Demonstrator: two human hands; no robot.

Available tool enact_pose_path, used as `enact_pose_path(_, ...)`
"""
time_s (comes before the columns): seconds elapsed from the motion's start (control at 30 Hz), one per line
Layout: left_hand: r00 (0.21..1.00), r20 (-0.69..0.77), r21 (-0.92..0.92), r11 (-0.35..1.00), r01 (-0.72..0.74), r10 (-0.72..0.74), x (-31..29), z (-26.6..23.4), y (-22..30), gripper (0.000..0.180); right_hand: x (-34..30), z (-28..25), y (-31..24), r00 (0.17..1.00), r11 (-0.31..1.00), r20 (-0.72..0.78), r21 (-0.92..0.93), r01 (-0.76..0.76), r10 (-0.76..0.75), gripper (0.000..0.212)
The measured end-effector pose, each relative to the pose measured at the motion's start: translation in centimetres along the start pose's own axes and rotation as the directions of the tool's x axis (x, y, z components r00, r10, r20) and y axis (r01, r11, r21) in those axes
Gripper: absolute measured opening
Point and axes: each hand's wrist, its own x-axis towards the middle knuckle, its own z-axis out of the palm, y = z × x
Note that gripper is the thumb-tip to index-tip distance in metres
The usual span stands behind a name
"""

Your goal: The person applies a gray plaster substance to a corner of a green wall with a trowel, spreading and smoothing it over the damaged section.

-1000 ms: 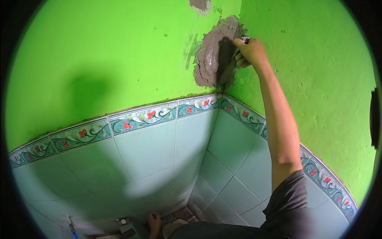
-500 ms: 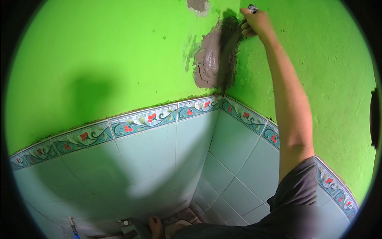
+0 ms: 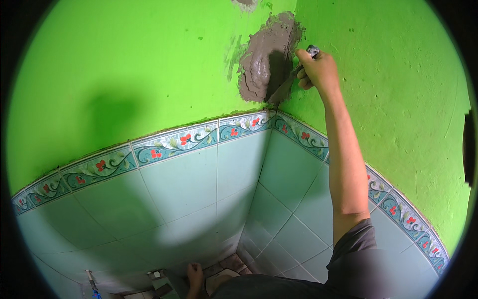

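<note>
Since the earlier frame the right hand (image 3: 320, 72) has dropped lower along the wall corner, its fingers wrapped round the handle of a grey, flat-bladed trowel (image 3: 285, 90). The blade lies at the lower right edge of the wet grey-brown mortar patch (image 3: 256, 70), on the bright green painted wall (image 3: 149, 60) beside the corner. Smoothing seems in hand; the next stroke likely calls for a flat blade and even pressure. The corner, the arm's shadow and the teal floral tile border (image 3: 174, 143) just below limit it. The left hand (image 3: 195, 273) is low; whether its fingers hold anything, I cannot tell.
</note>
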Motion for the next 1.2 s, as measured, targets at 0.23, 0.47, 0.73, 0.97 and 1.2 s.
enact_pose_path(0.23, 0.991, 0.031, -0.099, 0.986, 0.135, -0.132, -0.7, -0.2, 0.4, 0.021, -2.5, 1.6, 1.1, 0.998, 0.998, -0.002, -0.032, 0.058, -0.058, 0.027)
enact_pose_path(0.47, 0.998, -0.037, -0.08, 0.995, 0.051, -0.054, 0.1, 0.5, -4.7, 0.019, -3.8, 4.8, -0.2, 0.988, 0.987, -0.009, 0.023, 0.157, -0.157, 0.026)
enact_pose_path(0.73, 0.997, -0.027, -0.037, 0.997, 0.07, -0.071, -0.2, 0.3, -4.4, 0.023, -3.2, 5.4, -2.2, 0.979, 0.98, -0.04, 0.021, 0.199, -0.198, 0.027)
enact_pose_path(0.97, 0.997, -0.015, -0.03, 0.997, 0.074, -0.074, 0.2, 0.3, -4.5, 0.023, -1.9, 4.6, -5.1, 0.967, 0.962, -0.104, 0.117, 0.245, -0.234, 0.029)
enact_pose_path(1.2, 0.995, -0.005, -0.057, 0.993, 0.101, -0.102, 0.0, 0.1, -3.5, 0.022, -1.6, 1.5, -5.9, 0.966, 0.968, -0.067, 0.01, 0.25, -0.249, 0.032)
